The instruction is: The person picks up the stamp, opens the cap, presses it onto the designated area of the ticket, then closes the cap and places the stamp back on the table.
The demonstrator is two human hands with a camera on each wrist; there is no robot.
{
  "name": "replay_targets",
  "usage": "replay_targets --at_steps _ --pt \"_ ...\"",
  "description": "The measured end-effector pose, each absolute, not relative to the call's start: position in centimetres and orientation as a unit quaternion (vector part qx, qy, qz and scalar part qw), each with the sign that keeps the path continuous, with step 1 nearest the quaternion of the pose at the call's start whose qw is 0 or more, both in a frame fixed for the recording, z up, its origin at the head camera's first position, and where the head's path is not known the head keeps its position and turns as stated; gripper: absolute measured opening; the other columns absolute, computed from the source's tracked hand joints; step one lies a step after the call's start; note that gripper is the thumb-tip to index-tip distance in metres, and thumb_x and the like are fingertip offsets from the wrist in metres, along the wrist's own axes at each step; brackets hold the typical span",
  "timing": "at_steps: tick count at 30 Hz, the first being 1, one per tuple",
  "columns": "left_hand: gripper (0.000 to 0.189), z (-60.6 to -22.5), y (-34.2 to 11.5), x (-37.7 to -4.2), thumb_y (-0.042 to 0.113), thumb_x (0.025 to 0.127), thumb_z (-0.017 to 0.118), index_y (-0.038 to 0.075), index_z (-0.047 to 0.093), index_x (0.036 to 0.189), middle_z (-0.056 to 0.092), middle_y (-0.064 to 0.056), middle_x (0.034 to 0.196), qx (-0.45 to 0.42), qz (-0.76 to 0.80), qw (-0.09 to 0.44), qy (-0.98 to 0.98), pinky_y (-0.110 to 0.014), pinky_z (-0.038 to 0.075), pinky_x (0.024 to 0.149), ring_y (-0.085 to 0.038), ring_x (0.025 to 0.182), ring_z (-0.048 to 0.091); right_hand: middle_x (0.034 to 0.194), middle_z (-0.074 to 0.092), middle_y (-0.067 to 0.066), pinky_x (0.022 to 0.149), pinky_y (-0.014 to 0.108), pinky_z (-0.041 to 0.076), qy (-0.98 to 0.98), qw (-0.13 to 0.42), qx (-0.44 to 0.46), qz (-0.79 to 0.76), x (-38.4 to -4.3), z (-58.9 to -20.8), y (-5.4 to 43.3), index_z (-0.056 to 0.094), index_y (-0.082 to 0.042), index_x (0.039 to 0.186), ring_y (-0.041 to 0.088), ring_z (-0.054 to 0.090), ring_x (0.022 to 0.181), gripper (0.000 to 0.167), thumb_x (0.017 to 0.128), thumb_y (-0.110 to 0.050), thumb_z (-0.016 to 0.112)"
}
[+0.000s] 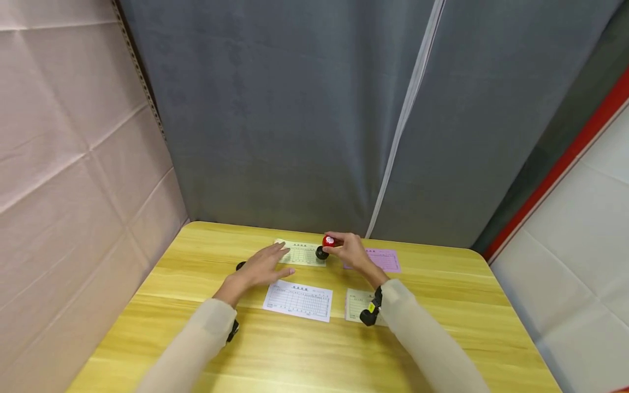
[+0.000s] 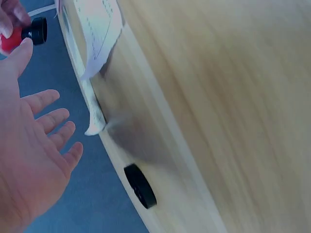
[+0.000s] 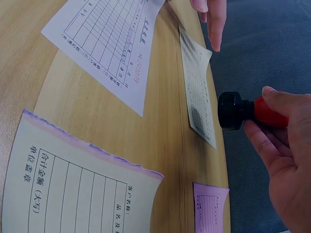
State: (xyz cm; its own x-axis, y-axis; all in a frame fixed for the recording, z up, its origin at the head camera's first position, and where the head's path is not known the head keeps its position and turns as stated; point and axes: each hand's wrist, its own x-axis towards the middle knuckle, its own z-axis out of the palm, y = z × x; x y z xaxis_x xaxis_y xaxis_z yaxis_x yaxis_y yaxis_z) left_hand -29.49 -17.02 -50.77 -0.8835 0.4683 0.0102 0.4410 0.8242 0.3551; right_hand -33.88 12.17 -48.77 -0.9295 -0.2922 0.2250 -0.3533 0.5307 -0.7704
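My right hand [image 1: 352,252] grips the red handle of a round stamp [image 3: 233,110], thumb on one side and fingers on the other. The stamp's black base points down and hangs above the right end of a pale yellow-green form [image 1: 301,254]. My left hand [image 1: 262,266] is spread, with straight, parted fingers and nothing in it; its fingertips overlap the left end of the same form in the head view. Beside the left hand, a black round cap [image 2: 140,186] lies on the table, mostly covered by the hand in the head view.
A white form [image 1: 298,301] lies on the wooden table [image 1: 275,360] nearer to me. To its right is a cream form [image 1: 355,303], partly under my right wrist. A purple form [image 1: 387,260] lies behind my right hand. A grey curtain [image 1: 285,120] hangs beyond the far edge.
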Motion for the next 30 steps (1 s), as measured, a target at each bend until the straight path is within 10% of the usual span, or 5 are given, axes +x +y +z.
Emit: replay_targets --at_steps 30 --pt "0.086 -52.4 -13.1 -30.3 0.065 0.106 0.047 0.011 0.025 0.169 0.007 -0.018 0.177 0.255 0.099 0.122 0.954 -0.054 0.014 0.133 -0.038 0.164 0.008 0.116 0.078 0.019 0.080 0.030 0.063 -0.883 0.025 0.229 0.408 -34.2 -50.6 11.2 0.070 0.003 0.135 0.029 0.076 0.100 0.049 0.091 -0.009 0.085"
